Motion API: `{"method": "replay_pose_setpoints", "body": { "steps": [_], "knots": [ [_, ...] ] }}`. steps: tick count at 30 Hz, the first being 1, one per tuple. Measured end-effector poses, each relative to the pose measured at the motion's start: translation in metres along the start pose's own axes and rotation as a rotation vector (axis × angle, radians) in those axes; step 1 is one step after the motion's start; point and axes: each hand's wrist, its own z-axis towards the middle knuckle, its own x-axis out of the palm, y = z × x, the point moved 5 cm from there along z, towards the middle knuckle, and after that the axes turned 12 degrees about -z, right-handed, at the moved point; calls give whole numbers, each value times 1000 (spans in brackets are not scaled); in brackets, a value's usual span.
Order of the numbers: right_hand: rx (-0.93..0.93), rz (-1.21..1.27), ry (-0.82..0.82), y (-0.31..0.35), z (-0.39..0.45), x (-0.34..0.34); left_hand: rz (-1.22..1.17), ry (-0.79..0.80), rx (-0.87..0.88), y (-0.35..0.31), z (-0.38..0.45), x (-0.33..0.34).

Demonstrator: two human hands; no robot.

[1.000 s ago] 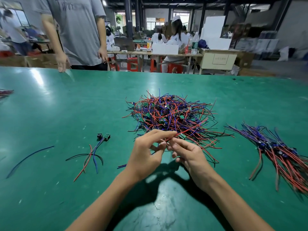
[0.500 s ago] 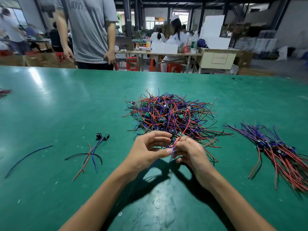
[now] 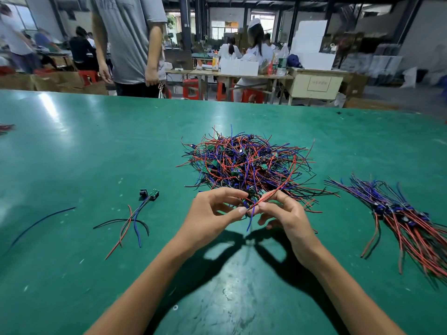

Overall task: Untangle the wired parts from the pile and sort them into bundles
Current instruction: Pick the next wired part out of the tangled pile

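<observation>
Head cam only, so one view. Left hand point(image 3: 212, 211) and right hand point(image 3: 281, 211) meet at the near edge of the pile point(image 3: 244, 163) of red, blue and black wired parts, mid-table on the green table point(image 3: 72, 153). Both are pinching one wired part point(image 3: 271, 195): its red lead runs up and right over the pile, a blue lead dangles down between the hands.

Looks like the pull-one-free step. Next move probably needs a steady draw toward the near side without dragging neighbours along, then over to the sorted bundle point(image 3: 406, 218) on the right. Two loose parts point(image 3: 135, 213) sit on the left.

Can't make out the part's board behind the fingertips, and the bundle runs off the right edge.
</observation>
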Motion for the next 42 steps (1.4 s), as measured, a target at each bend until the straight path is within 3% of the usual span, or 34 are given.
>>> {"method": "replay_pose_setpoints", "body": {
  "steps": [11,18,23,28,35,39,42],
  "knots": [
    [59,257,130,-5,-2,11,7,-25,106,-11,-1,-2],
    [-66,77,151,1,-7,13,25,9,172,-12,0,-2],
    [-106,119,-23,2,-4,3,21,-23,167,-12,1,-7],
    [-162,122,-296,8,2,-26,15,-160,163,-13,3,-19],
    [112,343,-541,-12,5,-62,-33,-358,207,-16,4,-33],
    [-92,162,-748,-1,-3,-79,-43,-395,227,-15,5,-37],
    [-310,-142,-745,13,-11,-71,-15,-392,264,-16,4,-34]
  ]
}}
